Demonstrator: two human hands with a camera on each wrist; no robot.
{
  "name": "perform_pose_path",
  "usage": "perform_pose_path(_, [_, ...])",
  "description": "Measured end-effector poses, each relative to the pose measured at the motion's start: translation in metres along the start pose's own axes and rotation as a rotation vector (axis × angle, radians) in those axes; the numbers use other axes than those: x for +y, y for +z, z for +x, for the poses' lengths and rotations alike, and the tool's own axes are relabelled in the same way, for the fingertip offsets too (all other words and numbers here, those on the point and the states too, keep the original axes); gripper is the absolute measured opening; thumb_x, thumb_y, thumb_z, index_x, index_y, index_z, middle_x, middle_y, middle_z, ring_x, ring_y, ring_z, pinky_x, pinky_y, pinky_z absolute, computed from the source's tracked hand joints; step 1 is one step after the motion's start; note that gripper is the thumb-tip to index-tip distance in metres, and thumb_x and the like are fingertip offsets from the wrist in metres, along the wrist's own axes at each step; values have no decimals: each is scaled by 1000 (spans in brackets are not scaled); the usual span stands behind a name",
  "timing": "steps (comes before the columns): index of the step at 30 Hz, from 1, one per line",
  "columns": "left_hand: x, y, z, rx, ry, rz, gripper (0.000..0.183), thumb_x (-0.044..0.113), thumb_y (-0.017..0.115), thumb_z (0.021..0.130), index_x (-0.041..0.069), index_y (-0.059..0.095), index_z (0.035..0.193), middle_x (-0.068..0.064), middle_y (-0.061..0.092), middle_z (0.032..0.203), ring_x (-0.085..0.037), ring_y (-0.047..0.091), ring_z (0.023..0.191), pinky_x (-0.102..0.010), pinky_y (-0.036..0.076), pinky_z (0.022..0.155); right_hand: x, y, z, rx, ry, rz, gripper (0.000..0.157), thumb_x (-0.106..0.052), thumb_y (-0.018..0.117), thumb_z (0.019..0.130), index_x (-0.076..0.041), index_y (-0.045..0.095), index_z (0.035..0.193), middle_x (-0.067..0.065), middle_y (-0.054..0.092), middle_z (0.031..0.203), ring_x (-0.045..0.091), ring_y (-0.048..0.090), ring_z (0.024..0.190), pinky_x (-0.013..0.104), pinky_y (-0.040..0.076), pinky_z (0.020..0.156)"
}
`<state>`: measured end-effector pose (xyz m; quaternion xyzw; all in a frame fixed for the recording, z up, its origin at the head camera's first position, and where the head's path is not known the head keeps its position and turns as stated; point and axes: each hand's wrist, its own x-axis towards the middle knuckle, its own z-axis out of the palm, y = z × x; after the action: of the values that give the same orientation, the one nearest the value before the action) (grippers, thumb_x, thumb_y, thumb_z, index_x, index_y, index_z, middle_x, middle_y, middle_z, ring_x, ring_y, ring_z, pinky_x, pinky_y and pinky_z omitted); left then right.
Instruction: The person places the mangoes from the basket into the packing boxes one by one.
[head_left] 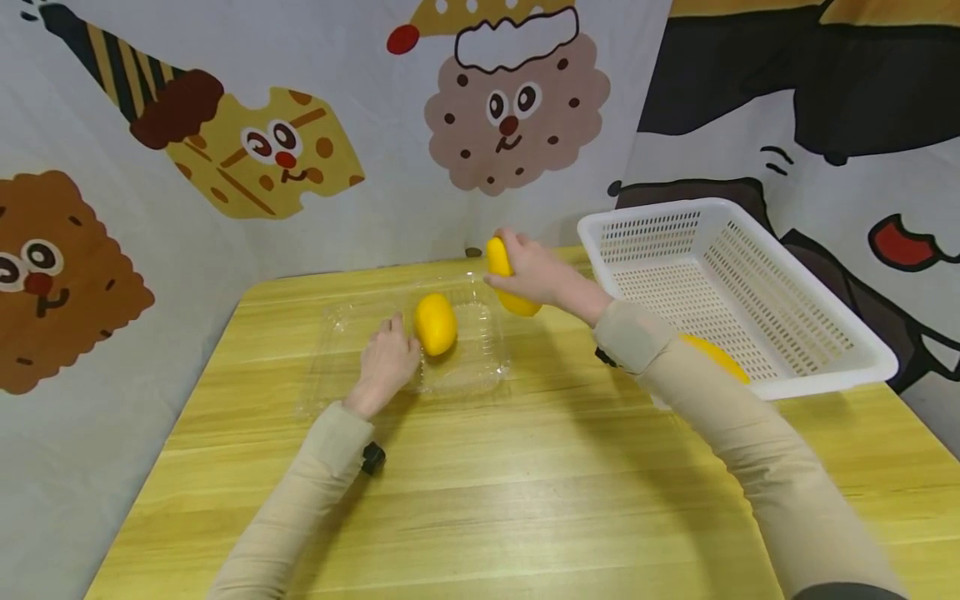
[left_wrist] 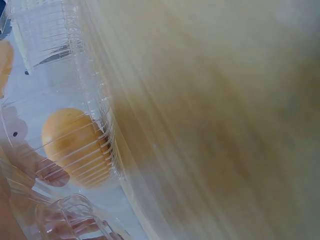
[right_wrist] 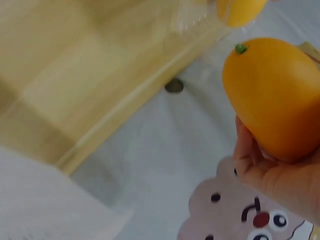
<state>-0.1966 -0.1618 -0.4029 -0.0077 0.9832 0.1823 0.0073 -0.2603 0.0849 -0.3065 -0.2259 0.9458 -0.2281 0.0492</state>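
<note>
- Three yellow fruits in our sight, left to right: the first fruit (head_left: 435, 325) sits in a clear plastic box (head_left: 478, 348), the second fruit (right_wrist: 277, 97) is up in the right hand (head_left: 532, 271), the third fruit (head_left: 718, 358) lies in a white basket (head_left: 817, 387).
- We judge the work partway: one fruit in the box, one between containers, one in the basket. Which way the fruits travel, this moment alone does not tell us.
- Left hand (head_left: 390, 358): at the middle of the box, just beside the first fruit, fingers bent down toward the plastic. Whether it pinches the fold or merely rests there, we cannot tell; clear plastic distorts the fingers in the left wrist view.
- Box: lies open on the worktop (head_left: 487, 500), halves side by side. First fruit is in the right half, close to the fold, with room to its right.
- Right hand: fingers and thumb wrapped on the second fruit, held above the worktop by the box's far right corner, apart from the basket. We note a green stem stub.
- Basket: slotted walls, open top. Third fruit in its near left corner, partly behind the right sleeve (head_left: 750, 450); we cannot tell whether others hide there.
</note>
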Motion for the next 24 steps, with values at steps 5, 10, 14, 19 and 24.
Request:
perform_pose_path(5, [1, 0, 0, -8, -5, -2, 61, 23, 39, 96, -6, 23, 146, -30, 43, 139, -46, 54, 114, -55, 52, 87, -8, 21, 5, 68, 9, 93, 68, -41, 59, 90, -10, 26, 141, 15, 50, 108, 24, 57, 78, 27, 53, 59])
perform_pose_path(10, [1, 0, 0, 0, 0, 13, 60, 23, 40, 95, -7, 24, 146, -31, 44, 137, -45, 56, 110, -53, 54, 83, -16, 41, 10, 123, -7, 186, 65, -36, 61, 90, -6, 29, 139, 16, 50, 107, 23, 57, 76, 26, 53, 57])
perform_pose_path(14, [2, 0, 0, 4, -2, 19, 60, 23, 40, 95, -6, 24, 146, -31, 46, 135, -45, 56, 108, -53, 54, 81, -18, 57, 13, 157, -19, 227, 70, -35, 62, 91, -3, 27, 142, 18, 50, 109, 21, 57, 76, 23, 53, 58])
perform_pose_path(19, [1, 0, 0, 4, 0, 21, 60, 23, 40, 96, -7, 24, 146, -31, 46, 135, -45, 56, 108, -54, 54, 82, -16, 74, 18, 184, -4, 169, 79, -44, 59, 91, -2, 21, 146, 24, 48, 123, 25, 61, 81, 28, 57, 63])
perform_pose_path(24, [1, 0, 1, 8, 4, 22, 60, 23, 40, 96, -7, 25, 145, -31, 46, 134, -45, 57, 108, -54, 54, 82, -15, 85, 20, 170, 20, 76, 82, -48, 57, 90, 0, 22, 146, 27, 44, 135, 34, 59, 105, 39, 55, 89])
